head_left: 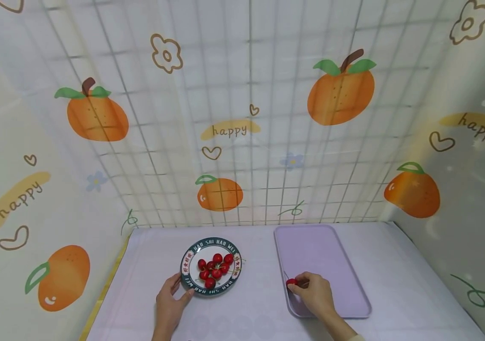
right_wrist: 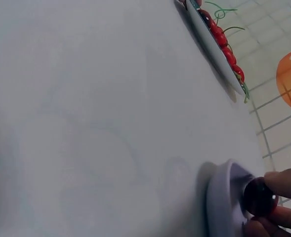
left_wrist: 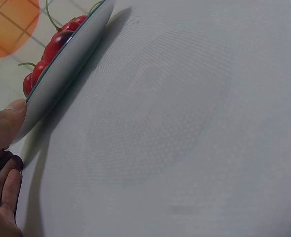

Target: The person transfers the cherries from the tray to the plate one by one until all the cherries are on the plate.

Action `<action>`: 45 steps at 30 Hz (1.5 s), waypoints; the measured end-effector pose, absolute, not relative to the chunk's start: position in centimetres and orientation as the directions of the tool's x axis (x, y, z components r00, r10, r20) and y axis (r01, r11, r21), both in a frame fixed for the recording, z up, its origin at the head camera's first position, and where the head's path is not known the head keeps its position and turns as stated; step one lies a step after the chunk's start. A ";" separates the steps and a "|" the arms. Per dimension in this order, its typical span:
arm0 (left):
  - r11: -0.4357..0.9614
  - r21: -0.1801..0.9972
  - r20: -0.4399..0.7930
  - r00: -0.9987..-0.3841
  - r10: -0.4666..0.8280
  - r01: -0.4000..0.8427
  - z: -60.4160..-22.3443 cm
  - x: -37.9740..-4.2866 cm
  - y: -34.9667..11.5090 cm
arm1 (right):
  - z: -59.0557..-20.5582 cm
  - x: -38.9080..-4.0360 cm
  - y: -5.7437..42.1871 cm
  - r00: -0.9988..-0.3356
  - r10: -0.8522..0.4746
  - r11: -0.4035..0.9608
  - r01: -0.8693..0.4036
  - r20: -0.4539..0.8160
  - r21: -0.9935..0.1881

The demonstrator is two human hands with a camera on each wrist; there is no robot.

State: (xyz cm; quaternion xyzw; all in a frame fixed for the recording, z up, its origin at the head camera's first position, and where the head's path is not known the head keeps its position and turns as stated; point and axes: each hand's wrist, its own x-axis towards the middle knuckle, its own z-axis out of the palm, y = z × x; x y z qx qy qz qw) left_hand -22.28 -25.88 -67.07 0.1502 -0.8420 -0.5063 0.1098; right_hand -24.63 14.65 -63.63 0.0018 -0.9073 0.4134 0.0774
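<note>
A round plate with a dark green lettered rim (head_left: 188, 252) bears several red cherries (head_left: 216, 273) with thin stems. At its near left edge, my left hand (head_left: 170, 303) holds the rim, thumb on one side and fingers on the other; the left wrist view shows the thumb (left_wrist: 9, 121) against the plate's edge. On the right lies a shallow lilac tray (head_left: 323, 251). My right hand (head_left: 316, 292) pinches one cherry (right_wrist: 260, 197) between thumb and fingers, just inside the tray's left wall. Whether that cherry touches the tray floor I cannot tell.
A white cloth (head_left: 255, 284) covers the table. Behind it and at both sides hang pale curtains (head_left: 264, 180) printed with oranges, hearts and the word "happy". A gap of tablecloth separates plate and tray.
</note>
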 end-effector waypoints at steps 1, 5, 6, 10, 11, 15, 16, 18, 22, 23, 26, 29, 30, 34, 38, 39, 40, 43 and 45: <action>0.442 0.886 0.031 -0.930 -0.365 -0.144 -67.1 -22.3 -25.9 | -63.6 -24.7 14.7 -0.988 0.065 0.659 -0.063 0.141 -0.750; 0.439 0.888 0.035 -0.930 -0.365 -0.139 -67.2 -22.3 -26.0 | -63.3 -24.8 14.8 -0.985 0.087 0.661 -0.054 0.149 -0.748; 0.438 0.888 0.035 -0.930 -0.365 -0.139 -67.2 -22.3 -26.0 | -63.1 -24.8 14.8 -0.984 0.090 0.658 -0.056 0.153 -0.751; 0.433 0.892 0.041 -0.931 -0.363 -0.130 -67.3 -22.3 -26.1 | -62.4 -25.3 15.0 -0.981 0.098 0.650 -0.063 0.165 -0.758; 0.435 0.892 0.045 -0.931 -0.362 -0.125 -67.3 -22.4 -26.2 | -62.2 -25.5 15.0 -0.981 0.097 0.650 -0.065 0.168 -0.757; 0.439 0.890 0.049 -0.930 -0.364 -0.125 -67.4 -22.5 -26.2 | -61.4 -26.3 15.1 -0.976 0.100 0.656 -0.081 0.193 -0.750; 0.439 0.889 0.047 -0.929 -0.366 -0.128 -67.4 -22.5 -26.2 | -61.2 -26.5 15.1 -0.974 0.100 0.658 -0.088 0.202 -0.748; 0.437 0.890 0.046 -0.929 -0.366 -0.128 -67.5 -22.4 -26.2 | -60.7 -26.8 15.1 -0.971 0.101 0.664 -0.097 0.217 -0.742; 0.426 0.895 0.036 -0.928 -0.370 -0.135 -67.4 -22.4 -26.2 | -59.7 -27.4 14.9 -0.966 0.099 0.672 -0.111 0.237 -0.732; 0.425 0.895 0.034 -0.928 -0.370 -0.136 -67.4 -22.4 -26.2 | -59.4 -27.5 14.9 -0.966 0.100 0.673 -0.112 0.239 -0.731; 0.425 0.894 0.029 -0.929 -0.369 -0.141 -67.3 -22.4 -26.2 | -58.7 -27.9 14.6 -0.964 0.101 0.670 -0.118 0.248 -0.733; 0.426 0.893 0.025 -0.930 -0.368 -0.145 -67.3 -22.4 -26.2 | -58.0 -28.3 14.4 -0.962 0.103 0.663 -0.124 0.254 -0.738; 0.425 0.893 0.022 -0.930 -0.367 -0.147 -67.3 -22.4 -26.1 | -57.8 -28.4 14.3 -0.961 0.105 0.660 -0.125 0.256 -0.740; 0.419 0.895 0.013 -0.928 -0.373 -0.156 -67.2 -22.4 -26.1 | -57.1 -28.9 13.9 -0.960 0.108 0.646 -0.130 0.259 -0.752; 0.421 0.893 0.012 -0.927 -0.375 -0.158 -67.1 -22.4 -26.1 | -56.5 -29.2 13.3 -0.960 0.109 0.628 -0.135 0.259 -0.766; 0.422 0.892 0.012 -0.927 -0.374 -0.159 -67.2 -22.4 -26.1 | -56.3 -29.3 13.1 -0.960 0.109 0.625 -0.136 0.258 -0.769; 0.423 0.892 0.012 -0.927 -0.374 -0.159 -67.2 -22.4 -26.1 | -56.2 -29.4 13.0 -0.960 0.109 0.621 -0.138 0.259 -0.772; 0.422 0.891 0.006 -0.928 -0.373 -0.164 -67.4 -22.6 -26.2 | -55.7 -29.7 12.3 -0.960 0.109 0.612 -0.139 0.257 -0.779; 0.417 0.894 0.002 -0.927 -0.374 -0.166 -67.4 -22.6 -26.1 | -55.4 -30.0 11.9 -0.960 0.108 0.606 -0.144 0.260 -0.783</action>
